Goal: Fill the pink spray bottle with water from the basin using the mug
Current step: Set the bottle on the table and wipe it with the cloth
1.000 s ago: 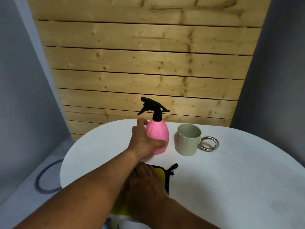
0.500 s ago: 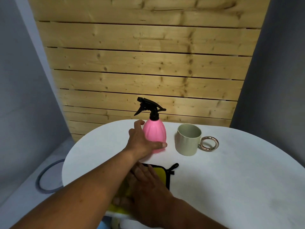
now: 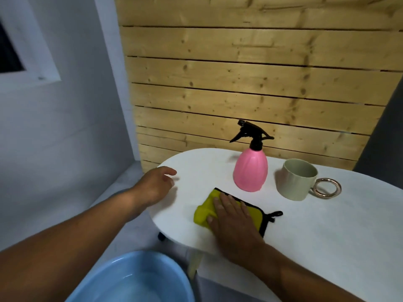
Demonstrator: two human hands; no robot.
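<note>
The pink spray bottle point(image 3: 250, 171) stands upright on the white table point(image 3: 327, 225) with its black trigger head screwed on. To its right sits a pale green mug point(image 3: 296, 180) with a gold ring handle, open side up. A blue basin point(image 3: 135, 280) with water sits on the floor at the lower left. My left hand point(image 3: 156, 185) hovers at the table's left edge, fingers apart, holding nothing. My right hand point(image 3: 231, 216) lies flat on a yellow cloth point(image 3: 207, 211) with black trim, in front of the bottle.
A wooden slat wall point(image 3: 239, 83) rises right behind the table. Grey walls stand at the left and right. The table's black-tipped leg point(image 3: 161, 236) stands near the basin.
My left hand has let go of the pink bottle and drawn back to the left. The view has swung left and down, bringing the basin into sight. My right hand stays on the cloth.
</note>
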